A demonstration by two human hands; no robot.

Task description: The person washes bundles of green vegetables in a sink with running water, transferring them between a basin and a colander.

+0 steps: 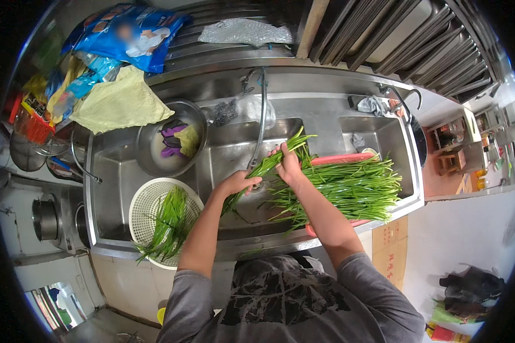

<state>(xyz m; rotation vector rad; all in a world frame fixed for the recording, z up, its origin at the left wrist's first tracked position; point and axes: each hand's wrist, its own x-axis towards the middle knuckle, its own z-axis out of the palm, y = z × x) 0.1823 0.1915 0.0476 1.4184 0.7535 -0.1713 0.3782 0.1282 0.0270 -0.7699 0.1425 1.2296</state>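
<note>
My left hand (239, 183) and my right hand (288, 164) are both closed around one bundle of long green garlic chives (266, 166), held slantwise over the steel sink (227, 150). The right hand grips nearer the upper end, the left hand lower down. To the right, a large pile of chives (347, 188) lies on a pink plastic basket (339, 159) across the sink. On the left, a white plastic colander (143, 193) holds a smaller heap of chives (171, 218).
A steel bowl (143, 148) with wet cloths stands left in the sink. A flexible spray hose (264, 111) hangs over the middle basin. Behind are a yellow cloth (120, 103), a blue bag (154, 38) and a rack of metal trays (395, 43). Another faucet (401, 100) stands at the right.
</note>
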